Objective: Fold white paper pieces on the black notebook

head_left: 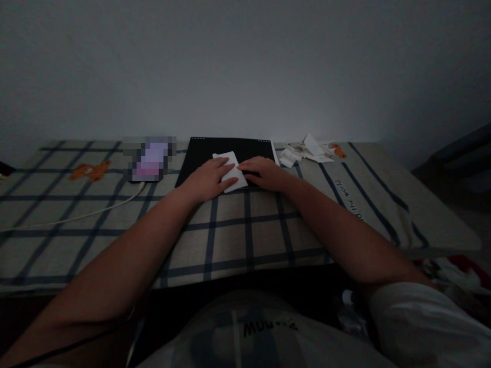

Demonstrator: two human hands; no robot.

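Note:
A folded piece of white paper [235, 180] lies on a black sheet or pad [199, 153] with small holes along its far edge. My left hand [209, 179] lies flat over the left part of the paper, its fingers spread. At the paper's right edge rests my right hand [264, 173], fingers stretched out and apart, the fingertips touching or very near the paper. Neither hand is closed around anything. Part of the paper is hidden beneath my left hand.
Torn white paper scraps [307, 151] are heaped right of the black pad. To the left lies a phone [151, 161], its screen blurred, with a white cable [95, 210] running left. A checked cloth [230, 240] covers the table, which meets a plain wall [245, 66].

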